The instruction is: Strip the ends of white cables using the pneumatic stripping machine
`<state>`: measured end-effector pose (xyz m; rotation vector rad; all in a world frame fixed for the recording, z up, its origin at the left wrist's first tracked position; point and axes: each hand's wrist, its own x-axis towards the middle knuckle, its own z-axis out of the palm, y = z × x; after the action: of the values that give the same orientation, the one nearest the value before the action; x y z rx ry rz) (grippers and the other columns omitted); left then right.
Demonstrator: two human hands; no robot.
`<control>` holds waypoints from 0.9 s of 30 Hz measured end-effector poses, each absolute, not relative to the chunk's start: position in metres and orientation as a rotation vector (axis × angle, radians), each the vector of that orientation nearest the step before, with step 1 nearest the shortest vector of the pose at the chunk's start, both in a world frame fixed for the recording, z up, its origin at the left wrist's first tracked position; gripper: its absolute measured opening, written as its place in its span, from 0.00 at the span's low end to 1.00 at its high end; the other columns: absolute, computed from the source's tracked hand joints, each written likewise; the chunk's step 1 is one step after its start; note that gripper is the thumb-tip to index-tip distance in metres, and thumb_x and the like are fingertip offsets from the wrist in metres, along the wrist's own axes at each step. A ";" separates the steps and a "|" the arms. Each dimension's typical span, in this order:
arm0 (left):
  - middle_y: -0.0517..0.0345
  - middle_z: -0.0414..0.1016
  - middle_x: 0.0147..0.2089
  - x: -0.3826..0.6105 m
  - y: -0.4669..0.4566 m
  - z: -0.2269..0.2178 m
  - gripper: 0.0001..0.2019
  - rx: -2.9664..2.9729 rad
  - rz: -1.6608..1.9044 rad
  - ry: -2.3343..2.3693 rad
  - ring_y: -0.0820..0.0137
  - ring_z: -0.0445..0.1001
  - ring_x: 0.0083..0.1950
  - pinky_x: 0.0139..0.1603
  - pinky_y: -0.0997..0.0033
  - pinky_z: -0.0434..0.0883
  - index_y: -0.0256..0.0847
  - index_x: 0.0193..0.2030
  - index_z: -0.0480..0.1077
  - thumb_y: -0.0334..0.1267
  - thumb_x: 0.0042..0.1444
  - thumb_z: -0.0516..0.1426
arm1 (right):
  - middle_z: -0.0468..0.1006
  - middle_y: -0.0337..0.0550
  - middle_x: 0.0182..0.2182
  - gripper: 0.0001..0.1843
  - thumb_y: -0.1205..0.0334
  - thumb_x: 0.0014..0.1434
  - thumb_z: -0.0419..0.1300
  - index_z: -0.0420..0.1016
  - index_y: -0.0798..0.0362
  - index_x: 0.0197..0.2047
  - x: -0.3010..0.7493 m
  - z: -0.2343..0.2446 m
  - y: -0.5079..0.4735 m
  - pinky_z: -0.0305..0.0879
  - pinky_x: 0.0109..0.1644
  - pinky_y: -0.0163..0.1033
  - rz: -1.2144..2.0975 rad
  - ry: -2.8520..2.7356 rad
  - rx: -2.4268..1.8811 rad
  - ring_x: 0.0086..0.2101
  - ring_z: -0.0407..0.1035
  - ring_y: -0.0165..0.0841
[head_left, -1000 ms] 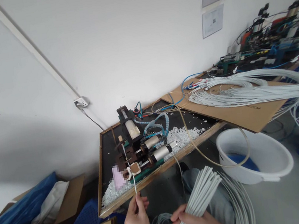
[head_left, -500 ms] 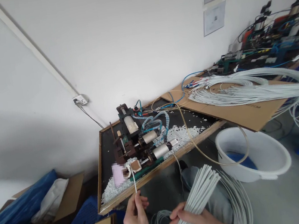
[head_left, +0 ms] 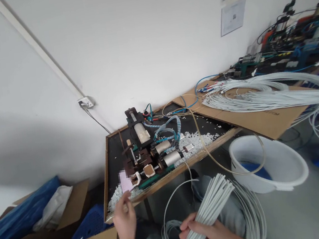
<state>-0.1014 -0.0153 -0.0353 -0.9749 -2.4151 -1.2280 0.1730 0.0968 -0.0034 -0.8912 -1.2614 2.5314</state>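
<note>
The right hand (head_left: 201,230) is closed round a thick bundle of wires (head_left: 212,204). These are smooth, pale grey cords that fan upward just below the front edge of the tabletop (head_left: 111,149), and their slack hangs in loops over the lap. The left hand (head_left: 124,220) is raised just short of the front left corner, back to the camera, fingers curled together (whether they pinch anything I cannot tell). The tabletop is a matt black board with a raised wooden rim. A small machine (head_left: 149,149) of dark metal blocks, shiny cylinders and blue hoses fills its middle. White crumb-like scraps (head_left: 195,141) lie heaped along the front edge and into the front left corner. Only a narrow strip of free room separates the hands from that rim. Off the front right corner stands a round white bucket (head_left: 278,182). A flat cardboard sheet (head_left: 257,122) overlaps the right edge and carries long loose cables (head_left: 265,96).
</note>
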 end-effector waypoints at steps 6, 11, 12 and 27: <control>0.42 0.76 0.51 -0.196 -0.002 -0.055 0.20 -1.054 -0.862 -2.408 0.54 0.72 0.56 0.61 0.52 0.65 0.35 0.46 0.75 0.33 0.54 0.46 | 0.85 0.52 0.33 0.31 0.35 0.40 0.67 0.79 0.56 0.35 0.177 0.003 0.099 0.68 0.41 0.42 2.519 -1.264 -0.899 0.39 0.78 0.44; 0.40 0.75 0.53 -0.208 0.006 -0.069 0.20 -1.075 -0.817 -2.470 0.52 0.70 0.58 0.61 0.50 0.65 0.35 0.45 0.76 0.32 0.55 0.46 | 0.85 0.51 0.34 0.28 0.39 0.43 0.66 0.79 0.56 0.35 0.179 0.008 0.099 0.67 0.42 0.42 2.494 -1.247 -0.933 0.39 0.78 0.43; 0.40 0.75 0.53 -0.208 0.006 -0.071 0.20 -1.075 -0.810 -2.481 0.52 0.70 0.58 0.61 0.49 0.65 0.35 0.45 0.77 0.32 0.55 0.46 | 0.85 0.50 0.34 0.26 0.40 0.44 0.65 0.79 0.56 0.36 0.179 0.009 0.100 0.66 0.42 0.41 2.490 -1.262 -0.940 0.39 0.78 0.42; 0.51 0.77 0.46 -0.103 -0.015 -0.011 0.15 -0.808 -1.311 -2.345 0.57 0.75 0.50 0.55 0.57 0.70 0.40 0.46 0.73 0.37 0.57 0.50 | 0.85 0.50 0.35 0.34 0.36 0.46 0.63 0.77 0.56 0.45 0.177 0.002 0.103 0.62 0.38 0.38 2.497 -1.313 -0.927 0.37 0.77 0.38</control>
<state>-0.1028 -0.0145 -0.0113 -0.8078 -2.3454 -1.3109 0.1769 0.1027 0.0019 -0.9267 -1.3133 2.4972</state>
